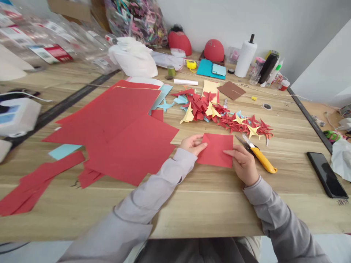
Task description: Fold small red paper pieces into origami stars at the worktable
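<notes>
Paper, one red square (pixel 215 151), is between your two hands, near the front part of the table (pixel 205 204). Your left hand (pixel 192 144) is closed on its left side, with one thumb on top; your right hand (pixel 244 162) pinches the right edge with the fingertips. So two hands grip one sheet. Just beside your right hand lies one yellow cutter (pixel 263 159), and farther back one pair of small orange scissors (pixel 268 136). Behind the square there are red folded pieces (pixel 197 106), too many and too overlapped for exact counting; among them I count four yellow folded pieces (pixel 188 115). One light-blue star (pixel 165 106) lies left of this heap. On your left, large red sheets (pixel 128 149) overlap in a pile; their number I cannot tell. On your right is one black phone (pixel 327 175). Near the wall stand two red domes (pixel 214 50) and one white bottle (pixel 246 60).
</notes>
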The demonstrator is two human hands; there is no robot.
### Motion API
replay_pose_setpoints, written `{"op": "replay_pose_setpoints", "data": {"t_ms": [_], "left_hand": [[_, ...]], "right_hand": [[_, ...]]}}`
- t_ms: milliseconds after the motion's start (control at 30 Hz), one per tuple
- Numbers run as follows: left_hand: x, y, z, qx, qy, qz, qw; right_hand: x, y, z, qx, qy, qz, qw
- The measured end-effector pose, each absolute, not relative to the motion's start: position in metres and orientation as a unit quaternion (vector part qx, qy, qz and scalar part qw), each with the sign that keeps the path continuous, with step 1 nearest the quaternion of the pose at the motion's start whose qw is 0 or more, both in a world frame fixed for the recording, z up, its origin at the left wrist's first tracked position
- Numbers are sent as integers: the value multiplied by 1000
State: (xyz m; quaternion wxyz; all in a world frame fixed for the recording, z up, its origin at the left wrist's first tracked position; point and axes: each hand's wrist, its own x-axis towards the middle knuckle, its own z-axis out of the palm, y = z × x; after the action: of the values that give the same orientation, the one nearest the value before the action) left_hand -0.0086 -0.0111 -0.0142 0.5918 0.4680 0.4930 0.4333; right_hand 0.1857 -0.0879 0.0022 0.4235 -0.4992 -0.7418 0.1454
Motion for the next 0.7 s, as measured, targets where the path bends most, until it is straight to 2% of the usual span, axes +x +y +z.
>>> {"op": "replay_pose_setpoints", "data": {"t_ms": [67, 167, 300, 400, 500, 700], "left_hand": [[-18, -7, -16, 584, 473, 456, 477], [-31, -6, -13, 806, 333, 417, 258], [-36, -9, -16, 905, 162, 382, 91], [-35, -12, -26, 919, 120, 372, 49], [-34, -17, -31, 925, 142, 350, 45], [-29, -32, -22, 919, 220, 325, 49]], "right_hand": [[188, -86, -2, -499, -729, 168, 437], [191, -84, -5, -505, -711, 205, 445], [192, -84, -3, -512, -719, 210, 421], [192, -84, -1, -519, -753, 125, 384], [191, -85, 0, -501, -794, 37, 343], [188, -93, 6, -506, -809, -30, 298]]}}
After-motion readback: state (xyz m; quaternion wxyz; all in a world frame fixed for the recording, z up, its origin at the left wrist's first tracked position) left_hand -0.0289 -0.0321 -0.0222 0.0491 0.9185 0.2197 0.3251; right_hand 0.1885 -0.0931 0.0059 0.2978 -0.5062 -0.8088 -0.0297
